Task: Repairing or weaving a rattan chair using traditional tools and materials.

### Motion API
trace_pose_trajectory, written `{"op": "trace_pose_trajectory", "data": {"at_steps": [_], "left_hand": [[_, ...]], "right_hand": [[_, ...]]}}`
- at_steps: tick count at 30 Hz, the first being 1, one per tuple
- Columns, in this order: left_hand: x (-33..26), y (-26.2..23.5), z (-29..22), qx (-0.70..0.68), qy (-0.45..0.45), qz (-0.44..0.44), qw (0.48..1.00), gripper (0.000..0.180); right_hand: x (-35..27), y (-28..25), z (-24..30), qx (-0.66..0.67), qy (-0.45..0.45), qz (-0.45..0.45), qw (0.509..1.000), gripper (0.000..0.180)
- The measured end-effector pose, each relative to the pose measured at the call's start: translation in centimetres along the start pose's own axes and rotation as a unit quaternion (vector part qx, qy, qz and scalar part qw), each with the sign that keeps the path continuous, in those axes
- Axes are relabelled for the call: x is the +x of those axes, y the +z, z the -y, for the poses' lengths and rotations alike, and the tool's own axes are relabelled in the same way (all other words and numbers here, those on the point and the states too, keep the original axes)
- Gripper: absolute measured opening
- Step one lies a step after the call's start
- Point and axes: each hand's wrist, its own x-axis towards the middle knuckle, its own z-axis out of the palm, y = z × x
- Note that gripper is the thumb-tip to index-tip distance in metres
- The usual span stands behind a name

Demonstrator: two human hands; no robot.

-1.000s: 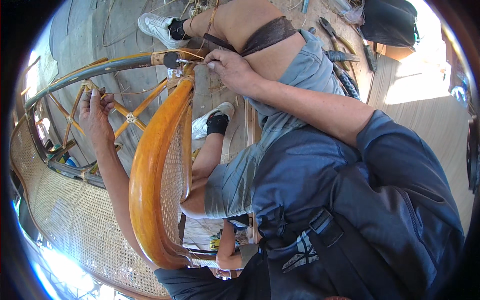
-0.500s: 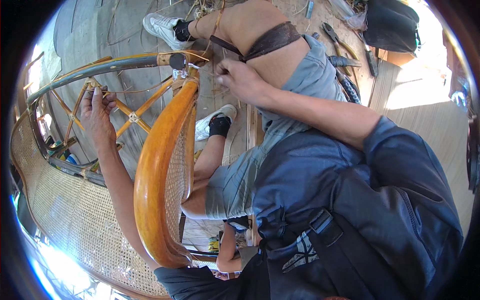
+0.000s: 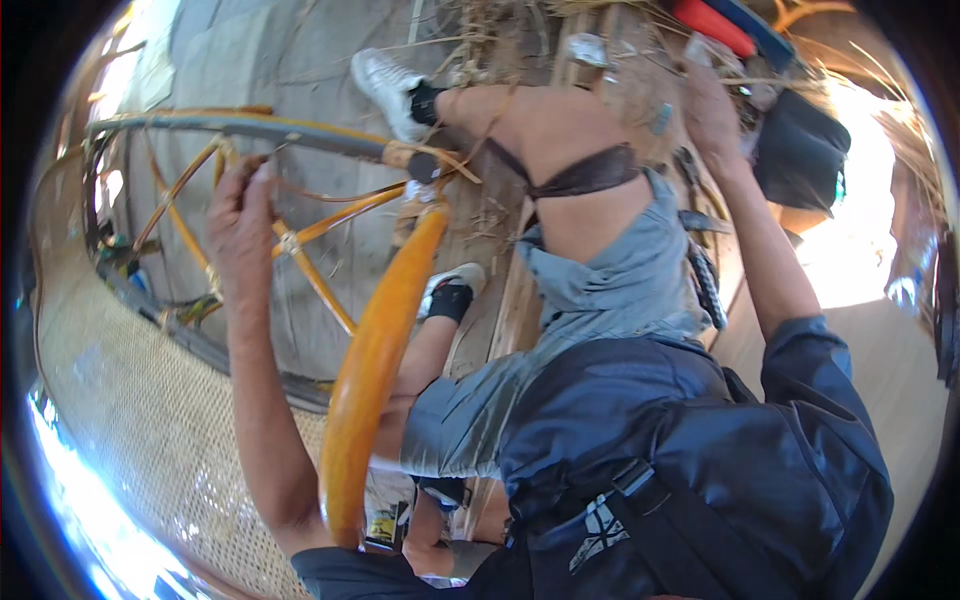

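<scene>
A rattan chair frame lies at the left, its dark curved rail (image 3: 310, 140) ending in a wrapped corner. Crossed rattan struts (image 3: 290, 242) are tied beneath the rail. My left hand (image 3: 243, 215) is closed beside the rail, fingers pinched on a thin cane strip (image 3: 325, 194) that runs toward the corner. Below that corner, a glossy orange-brown armrest (image 3: 375, 385) slants between my left forearm and my leg. My right hand (image 3: 713, 118) reaches out at the upper right, near a red object (image 3: 714, 27); its fingers are blurred and partly hidden.
A woven cane panel (image 3: 130, 380) spreads along the lower left. Cane scraps (image 3: 470, 45) litter the planks at the top. A black bag (image 3: 802, 150) sits right of my right hand, and tools (image 3: 705, 285) lie by my thigh. Another person's limb (image 3: 425, 540) shows at the bottom.
My right hand has left the corner of the frame and swung far to the upper right. My left hand stays by the rail. The whole view has shifted.
</scene>
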Motion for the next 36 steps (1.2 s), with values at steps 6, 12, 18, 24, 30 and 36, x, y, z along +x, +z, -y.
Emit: {"op": "trace_pose_trajectory", "data": {"at_steps": [6,12,18,24,30,36], "left_hand": [[-1.6,-0.3,0.2,-0.066,-0.089,0.159,0.981,0.018],[-1.5,0.1,0.3,-0.09,-0.108,0.157,0.978,0.017],[-0.6,-0.4,1.8,-0.127,-0.116,0.079,0.982,0.018],[-1.1,1.8,5.6,-0.123,-0.089,0.044,0.987,0.021],[-4.1,6.4,7.1,-0.235,-0.116,0.082,0.962,0.021],[-5.6,8.9,7.1,-0.382,-0.188,0.079,0.901,0.016]], "right_hand": [[7.7,-6.9,14.4,0.249,0.123,0.096,0.956,0.031],[10.3,-0.7,21.3,0.155,-0.201,0.285,0.924,0.035],[8.8,3.5,22.3,0.096,-0.313,0.459,0.826,0.025],[6.5,-3.7,22.7,0.145,-0.385,0.405,0.817,0.01],[6.4,-12.5,24.8,0.097,-0.275,0.646,0.706,0.021],[8.2,-11.3,26.9,0.079,-0.058,0.762,0.64,0.043]]}}
